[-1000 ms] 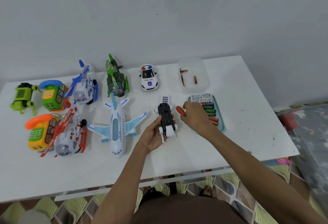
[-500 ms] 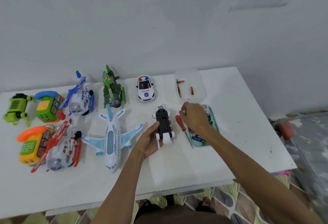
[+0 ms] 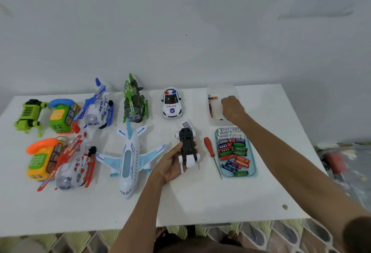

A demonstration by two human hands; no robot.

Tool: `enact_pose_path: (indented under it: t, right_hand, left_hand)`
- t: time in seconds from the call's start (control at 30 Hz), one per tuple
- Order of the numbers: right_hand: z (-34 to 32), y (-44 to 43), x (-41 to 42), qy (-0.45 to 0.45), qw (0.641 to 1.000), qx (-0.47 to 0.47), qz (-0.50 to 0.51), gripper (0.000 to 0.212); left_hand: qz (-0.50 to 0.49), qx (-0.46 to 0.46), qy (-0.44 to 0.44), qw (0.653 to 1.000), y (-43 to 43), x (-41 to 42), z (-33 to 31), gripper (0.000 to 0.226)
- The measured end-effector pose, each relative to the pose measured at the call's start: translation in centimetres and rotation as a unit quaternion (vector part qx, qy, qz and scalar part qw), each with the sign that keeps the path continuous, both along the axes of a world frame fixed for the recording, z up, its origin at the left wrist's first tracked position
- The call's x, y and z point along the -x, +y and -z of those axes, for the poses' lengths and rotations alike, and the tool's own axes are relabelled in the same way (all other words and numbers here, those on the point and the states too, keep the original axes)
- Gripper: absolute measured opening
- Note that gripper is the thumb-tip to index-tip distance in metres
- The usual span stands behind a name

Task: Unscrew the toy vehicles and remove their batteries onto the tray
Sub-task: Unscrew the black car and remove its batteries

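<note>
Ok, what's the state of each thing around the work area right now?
white toy car: upside down, black underside up, held by left grip
right grip: above the clear container, fingers curled, anything held hidden
red screwdriver: lying on the table between car and tray
tray: holds many batteries
police car: upright on wheels, untouched

This is looking like a room in a home — a plain white wall (image 3: pixel 180 32) is rising behind a white table (image 3: pixel 251 198), and fan-patterned flooring (image 3: pixel 259 234) is showing below its near edge. A toy airplane (image 3: pixel 128 158), a police car (image 3: pixel 172 103) and toy phones (image 3: pixel 43 158) are crowding the tabletop.
</note>
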State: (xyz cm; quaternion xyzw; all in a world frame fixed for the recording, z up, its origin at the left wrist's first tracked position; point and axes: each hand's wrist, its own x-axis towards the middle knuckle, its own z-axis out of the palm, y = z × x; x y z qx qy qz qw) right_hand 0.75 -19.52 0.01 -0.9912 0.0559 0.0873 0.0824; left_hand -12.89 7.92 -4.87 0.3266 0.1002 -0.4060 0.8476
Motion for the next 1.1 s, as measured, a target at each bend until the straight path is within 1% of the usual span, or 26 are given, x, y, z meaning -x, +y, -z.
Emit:
enact_pose_path:
  t: [0.1,0.23,0.33,0.4,0.43,0.5,0.63,0.77,0.83,0.9,1.0,1.1]
  right_hand:
    - [0.5,-0.1,0.0,-0.024,0.999,-0.039,0.026,0.032]
    - [-0.3,0.3,0.9,-0.089,0.986,-0.126,0.06,0.035]
    - [-2.6,1.8,2.6,-0.179,0.957,-0.22,0.065,0.021]
    - [-4.3,3.2,4.6,-0.209,0.929,-0.298,0.059,0.018]
    - [-5.0,4.0,5.7,-0.2,0.917,-0.342,0.053,0.018]
    - [-5.8,5.6,8.0,-0.159,0.903,-0.399,0.03,0.02]
    - [-5.2,8.5,11.6,-0.085,0.886,-0.456,-0.011,0.025]
    - [-3.8,10.3,13.7,-0.107,0.883,-0.457,0.002,0.019]
    - [-3.4,10.7,14.2,-0.124,0.882,-0.454,0.005,0.017]
    - [-3.2,11.1,14.5,-0.142,0.89,-0.433,-0.008,0.017]
    - [-2.7,11.9,15.2,-0.184,0.909,-0.373,-0.034,0.017]
    - [-2.1,12.0,15.6,-0.209,0.92,-0.33,-0.034,0.013]
  left_hand:
    - [0.0,-0.003,-0.002,1.0,-0.1,0.1,0.0,0.068]
    - [-0.008,0.0,0.007,1.0,0.0,0.0,0.3,0.072]
    - [-0.008,0.006,0.014,1.0,0.0,-0.1,0.0,0.075]
    - [-0.009,0.008,0.016,1.0,-0.1,-0.1,-0.2,0.075]
    - [-0.009,0.006,0.017,1.0,-0.1,-0.1,-0.3,0.076]
    - [-0.011,0.002,0.017,1.0,-0.1,0.0,-0.4,0.077]
    - [-0.013,0.008,0.018,1.0,0.0,0.0,-0.4,0.081]
    - [-0.005,-0.007,0.024,1.0,0.0,0.0,-0.1,0.068]
    - [-0.004,-0.014,0.024,1.0,0.1,0.0,-0.1,0.053]
    - [-0.013,-0.012,0.033,0.999,0.1,0.2,0.0,0.038]
    - [-0.025,-0.02,0.05,0.998,0.1,0.4,0.0,0.037]
    - [-0.02,-0.024,0.043,0.999,0.1,0.5,-0.1,0.04]
